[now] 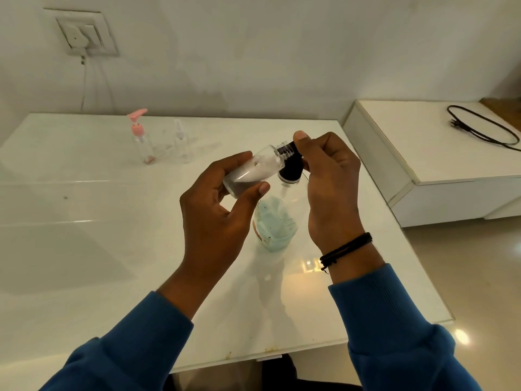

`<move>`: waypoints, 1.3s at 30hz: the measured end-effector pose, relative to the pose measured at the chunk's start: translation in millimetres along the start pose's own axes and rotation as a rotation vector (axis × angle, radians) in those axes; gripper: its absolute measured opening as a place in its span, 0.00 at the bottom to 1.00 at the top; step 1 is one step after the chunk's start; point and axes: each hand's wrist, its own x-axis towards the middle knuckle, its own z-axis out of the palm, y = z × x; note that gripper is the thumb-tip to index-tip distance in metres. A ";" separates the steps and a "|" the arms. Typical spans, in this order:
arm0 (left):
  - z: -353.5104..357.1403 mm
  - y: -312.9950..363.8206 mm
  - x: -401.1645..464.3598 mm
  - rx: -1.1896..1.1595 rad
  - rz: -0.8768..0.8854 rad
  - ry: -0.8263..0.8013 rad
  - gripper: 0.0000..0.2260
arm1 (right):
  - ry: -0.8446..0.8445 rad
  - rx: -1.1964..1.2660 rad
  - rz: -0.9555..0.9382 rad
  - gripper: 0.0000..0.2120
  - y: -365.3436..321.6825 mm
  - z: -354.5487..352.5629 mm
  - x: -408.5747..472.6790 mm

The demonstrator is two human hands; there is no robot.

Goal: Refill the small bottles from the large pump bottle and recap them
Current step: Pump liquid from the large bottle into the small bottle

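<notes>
the small clear bottle (255, 169) is up off the table, tilted with its open threaded neck pointing up and to the right, some white liquid pooled inside. the left hand (217, 218) grips it, fingers curled over the far side and the thumb pressed on the near side by its base. right at that neck sits the black pump head (293, 165) of the large pump bottle (275, 224), touching or just beside the mouth; which, the view does not settle. the right hand (329, 187) is curled over the pump head, thumb on top, fingers wrapped round the far side and hiding most of it. the large pump bottle stands on the white table (112, 221) directly under both hands, clear with a pale blue label, its upper part screened by the left thumb and the small bottle.

farther back on the left stand two more small bottles, well apart from the hands: one with a pink pump top (141, 136) and, just right of it, a clear one (181, 142). a wall socket (84, 33) with a cable hangs above them. on the right, a low white unit (439, 153) carries a black cord (482, 127).

both forearms reach in from the near edge in blue sleeves (394, 328), and a black band (345, 249) circles the right wrist.
</notes>
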 end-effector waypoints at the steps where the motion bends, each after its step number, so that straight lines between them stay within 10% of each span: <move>1: 0.0 0.2 0.3 0.005 0.007 0.002 0.19 | -0.010 0.006 0.013 0.16 -1.4 -0.2 -0.4; 39: -2.4 1.4 -0.9 -0.049 -0.029 -0.011 0.18 | -0.052 -0.062 0.015 0.15 2.5 -4.4 3.2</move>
